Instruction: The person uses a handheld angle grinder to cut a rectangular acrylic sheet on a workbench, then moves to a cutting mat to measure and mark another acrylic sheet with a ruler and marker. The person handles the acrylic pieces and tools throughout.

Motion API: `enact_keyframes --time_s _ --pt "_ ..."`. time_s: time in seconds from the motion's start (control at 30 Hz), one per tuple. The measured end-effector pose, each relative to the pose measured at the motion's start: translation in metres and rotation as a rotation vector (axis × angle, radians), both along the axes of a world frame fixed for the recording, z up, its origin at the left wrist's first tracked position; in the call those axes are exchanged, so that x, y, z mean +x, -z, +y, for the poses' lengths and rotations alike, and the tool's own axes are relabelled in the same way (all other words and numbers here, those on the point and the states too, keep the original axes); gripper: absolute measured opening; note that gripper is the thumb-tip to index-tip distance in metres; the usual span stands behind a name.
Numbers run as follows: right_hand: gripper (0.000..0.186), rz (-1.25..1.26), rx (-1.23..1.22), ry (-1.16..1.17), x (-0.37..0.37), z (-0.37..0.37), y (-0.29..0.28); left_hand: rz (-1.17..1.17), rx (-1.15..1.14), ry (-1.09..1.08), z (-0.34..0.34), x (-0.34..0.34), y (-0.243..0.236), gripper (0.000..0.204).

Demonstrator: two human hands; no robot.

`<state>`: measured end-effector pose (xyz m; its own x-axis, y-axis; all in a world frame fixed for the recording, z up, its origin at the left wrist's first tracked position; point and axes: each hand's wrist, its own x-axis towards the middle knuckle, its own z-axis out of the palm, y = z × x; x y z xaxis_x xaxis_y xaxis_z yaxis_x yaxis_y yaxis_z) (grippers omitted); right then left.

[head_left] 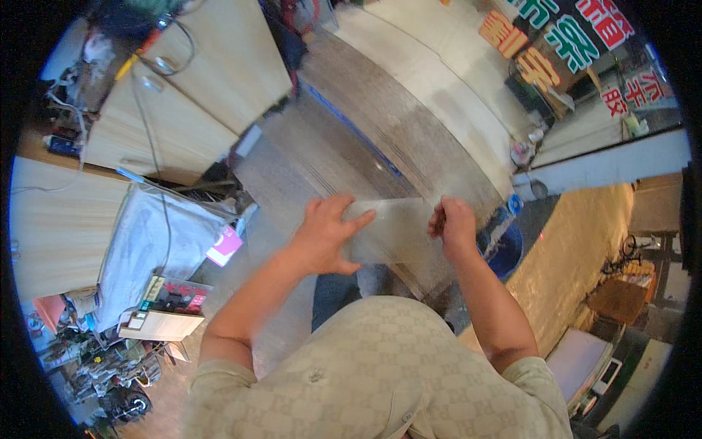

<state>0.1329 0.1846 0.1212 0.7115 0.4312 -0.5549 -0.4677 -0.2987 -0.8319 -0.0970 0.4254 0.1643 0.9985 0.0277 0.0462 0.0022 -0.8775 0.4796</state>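
Item 1, clear sheet (395, 233): 1 thin, see-through piece, roughly rectangular, lying between my 2 hands above a brown board (281, 157). I cannot tell whether it touches the board.

Item 2, left hand (325, 233): at the sheet's left end, fingers spread, thumb set well apart from the forefinger. I log the grip as loose, not closed round anything.

Item 3, right hand (456, 225): at the sheet's right end, fingers curled inward. Blur hides the fingertips; I cannot tell if they pinch the edge or stop just beside it.

Item 4, surroundings of the grip: blue strip (355, 132) on the far side, beyond the sheet; blue tub (507, 254) just beyond the right hand, with a blue roll (515, 204) above it; pink card (224, 246) well out to the left of the left hand.

Step in hand, as I judge it: handling the sheet at its 2 ends, the left hand steadying, the right working at its edge.

Next move, in my judgement: it calls for a sure right fingertip hold and light left pressure, so the sheet neither bends nor slides.
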Motion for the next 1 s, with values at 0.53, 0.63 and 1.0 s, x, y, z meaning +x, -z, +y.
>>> enact_keyframes --time_s 0.53,0.63,1.0 --pt "0.050 -0.041 -0.931 -0.925 -0.008 -0.271 0.218 1.230 -0.050 -1.063 0.088 -0.264 0.123 0.127" --pt "0.052 0.000 -0.980 -1.016 0.006 -0.292 0.244 1.343 -0.010 -1.179 0.083 -0.267 0.100 0.135" --pt "0.058 -0.654 -0.455 -0.683 0.150 0.131 0.077 1.007 0.081 -0.987 0.247 -0.036 0.109 0.122"
